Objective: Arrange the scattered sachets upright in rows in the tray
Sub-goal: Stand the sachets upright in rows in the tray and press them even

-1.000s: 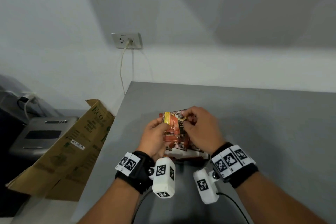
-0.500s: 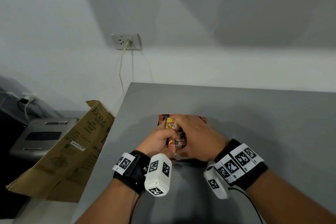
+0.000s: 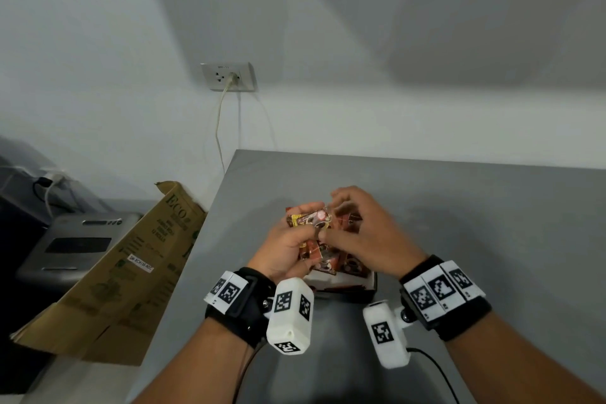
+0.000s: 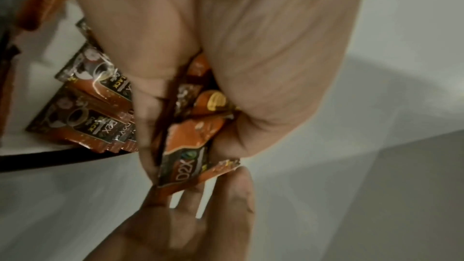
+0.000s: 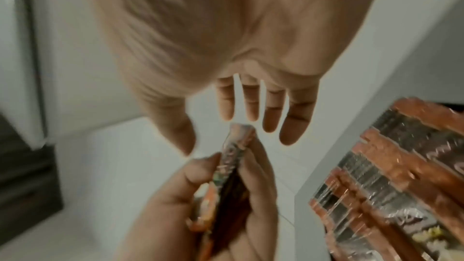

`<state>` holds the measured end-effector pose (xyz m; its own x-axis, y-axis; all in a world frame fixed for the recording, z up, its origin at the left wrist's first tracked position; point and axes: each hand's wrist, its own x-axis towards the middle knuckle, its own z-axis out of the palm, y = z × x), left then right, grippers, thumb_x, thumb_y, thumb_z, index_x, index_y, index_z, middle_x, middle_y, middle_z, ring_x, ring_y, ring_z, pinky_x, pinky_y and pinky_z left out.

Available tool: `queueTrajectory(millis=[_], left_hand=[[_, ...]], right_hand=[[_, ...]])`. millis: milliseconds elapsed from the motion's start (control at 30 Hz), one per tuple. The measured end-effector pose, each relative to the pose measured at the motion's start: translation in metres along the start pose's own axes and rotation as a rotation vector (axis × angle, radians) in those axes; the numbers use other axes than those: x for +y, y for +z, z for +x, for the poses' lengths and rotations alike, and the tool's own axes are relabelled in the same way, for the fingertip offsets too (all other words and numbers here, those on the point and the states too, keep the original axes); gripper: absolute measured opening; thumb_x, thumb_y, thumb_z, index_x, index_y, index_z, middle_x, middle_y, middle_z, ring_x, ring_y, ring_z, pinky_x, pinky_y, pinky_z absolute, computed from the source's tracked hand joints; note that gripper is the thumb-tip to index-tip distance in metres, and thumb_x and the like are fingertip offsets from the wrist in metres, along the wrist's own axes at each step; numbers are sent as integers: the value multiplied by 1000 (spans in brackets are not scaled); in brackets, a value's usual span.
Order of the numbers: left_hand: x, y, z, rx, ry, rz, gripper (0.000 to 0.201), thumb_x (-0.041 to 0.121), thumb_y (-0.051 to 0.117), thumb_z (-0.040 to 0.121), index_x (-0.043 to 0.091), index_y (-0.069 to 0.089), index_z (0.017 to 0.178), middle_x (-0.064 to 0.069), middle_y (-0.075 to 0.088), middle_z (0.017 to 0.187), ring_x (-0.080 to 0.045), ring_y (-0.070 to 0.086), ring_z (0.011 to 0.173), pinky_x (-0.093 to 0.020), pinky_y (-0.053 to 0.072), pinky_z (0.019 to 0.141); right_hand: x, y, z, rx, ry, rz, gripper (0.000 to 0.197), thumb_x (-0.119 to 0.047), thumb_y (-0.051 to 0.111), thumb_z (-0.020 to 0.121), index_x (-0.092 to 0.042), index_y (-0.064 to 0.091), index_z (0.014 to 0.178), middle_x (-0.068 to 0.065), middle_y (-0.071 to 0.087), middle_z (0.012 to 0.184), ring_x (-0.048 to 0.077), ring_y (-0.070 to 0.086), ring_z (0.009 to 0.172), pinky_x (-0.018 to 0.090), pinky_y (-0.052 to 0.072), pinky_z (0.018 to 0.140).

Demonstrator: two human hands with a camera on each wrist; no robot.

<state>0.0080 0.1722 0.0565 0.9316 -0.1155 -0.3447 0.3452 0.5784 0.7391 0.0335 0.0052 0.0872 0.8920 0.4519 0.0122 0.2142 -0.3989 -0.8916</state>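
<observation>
My left hand point(image 3: 303, 234) grips a small stack of orange-brown sachets point(image 3: 311, 220) just above the white tray point(image 3: 341, 280). In the left wrist view the stack point(image 4: 191, 146) sits between thumb and fingers. My right hand point(image 3: 344, 207) hovers right of the stack; the right wrist view shows its fingers point(image 5: 251, 104) straight and spread, holding nothing, tips close to the stack's top edge point(image 5: 238, 136). More sachets point(image 4: 85, 104) stand on edge in rows inside the tray point(image 4: 62, 156), also seen blurred in the right wrist view point(image 5: 391, 176).
The tray stands on a grey table point(image 3: 459, 223) near its left edge. A folded cardboard box point(image 3: 124, 272) leans left of the table beside a grey machine point(image 3: 72, 246). A wall socket with a cable point(image 3: 229, 75) is behind.
My right hand has let go of the stack and spread its fingers. The left hand has lifted the stack slightly from down in the tray.
</observation>
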Motion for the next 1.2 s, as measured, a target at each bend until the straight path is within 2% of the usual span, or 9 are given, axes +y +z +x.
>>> queueTrajectory(millis=[100, 233, 400, 567, 667, 800, 967, 1100, 1200], left_hand=[[-1, -2, 3, -2, 56, 43, 55, -9, 68, 65, 15, 63, 115, -23, 67, 106, -35, 66, 93, -42, 56, 76], [-3, -3, 3, 5, 59, -4, 43, -1, 67, 69, 19, 67, 107, -16, 70, 102, -33, 68, 90, -39, 59, 65], [-1, 1, 1, 29, 128, 33, 53, -6, 67, 68, 11, 62, 118, -20, 67, 99, -34, 67, 84, -46, 57, 75], [0, 2, -4, 22, 114, 60, 62, -22, 62, 70, 9, 59, 124, -24, 63, 102, -35, 68, 76, -42, 59, 55], [5, 3, -9, 14, 77, 132, 46, -16, 63, 76, 11, 64, 113, -19, 69, 98, -33, 70, 75, -41, 59, 62], [5, 13, -12, 33, 88, 272, 27, -5, 69, 82, 7, 65, 106, -15, 70, 87, -26, 69, 71, -40, 58, 62], [1, 14, -7, 130, 156, 183, 46, -22, 63, 78, 9, 57, 111, -14, 70, 86, -25, 70, 71, -38, 59, 64], [-1, 14, -6, 144, 174, 1, 49, -19, 62, 81, 11, 53, 119, -17, 72, 94, -28, 72, 82, -41, 61, 73], [-1, 15, -5, 148, 99, -81, 28, -3, 53, 88, 9, 61, 112, -20, 70, 101, -32, 69, 89, -43, 59, 71]], right_hand=[[6, -1, 2, 51, 88, 133, 36, -26, 83, 79, -26, 63, 110, -3, 69, 98, 10, 70, 83, 26, 59, 74], [14, -3, 4, 188, 146, 194, 11, -4, 76, 82, -15, 74, 83, 12, 71, 79, 12, 62, 64, 34, 54, 69], [11, -8, 3, 39, 193, 329, 18, -6, 78, 78, -15, 71, 92, 15, 71, 90, 20, 67, 72, 42, 58, 73], [7, -6, 4, 2, 161, 196, 31, 4, 82, 69, -11, 67, 91, 4, 70, 75, 19, 66, 65, 43, 60, 71], [3, -13, 9, 9, 171, 124, 27, 6, 73, 69, -14, 69, 86, 12, 72, 83, 19, 65, 70, 51, 58, 77], [-7, -18, 13, -68, 146, 95, 36, 9, 71, 72, -18, 68, 95, 11, 71, 82, 17, 64, 63, 38, 55, 63], [1, -7, 15, 268, 173, 351, 38, -14, 79, 81, -21, 64, 115, 0, 74, 100, 14, 72, 88, 31, 59, 77], [4, 11, 7, 210, 244, 596, 16, -9, 77, 83, -8, 70, 98, 21, 72, 98, 29, 71, 80, 39, 58, 72], [3, 11, 7, 256, 233, 649, 8, 0, 66, 90, -8, 68, 91, 22, 71, 93, 34, 67, 83, 44, 54, 74]])
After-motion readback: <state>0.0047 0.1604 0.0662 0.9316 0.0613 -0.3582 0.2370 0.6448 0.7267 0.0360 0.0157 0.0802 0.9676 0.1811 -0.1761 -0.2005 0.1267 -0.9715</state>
